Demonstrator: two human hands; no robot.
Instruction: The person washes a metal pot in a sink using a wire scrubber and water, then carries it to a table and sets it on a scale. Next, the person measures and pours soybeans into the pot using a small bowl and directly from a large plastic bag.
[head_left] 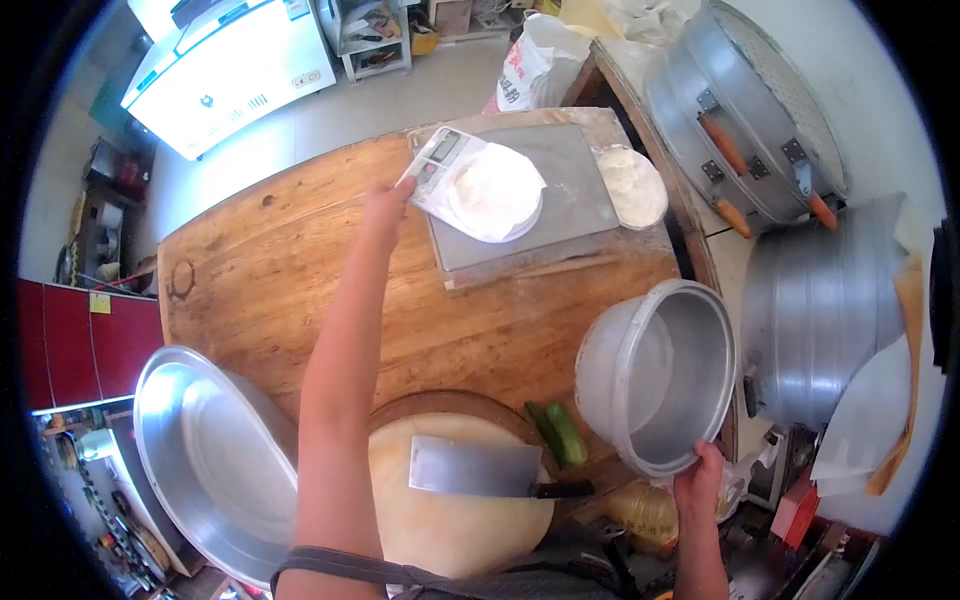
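My left hand reaches across the wooden table and grips the near left edge of a white kitchen scale. On the scale sits a white bowl with white powder, like flour, inside. Under the scale lies a grey board. With my right hand I hold the rim of a deep metal pot, which tilts so that its mouth faces right. The pot has a pale inner base and no visible contents. A cleaver rests on the round chopping board, beside green cucumber-like pieces.
A large metal basin stands at the left. Another container of white powder is right of the grey board. Big metal steamers line the right wall. A white chest freezer is across the room.
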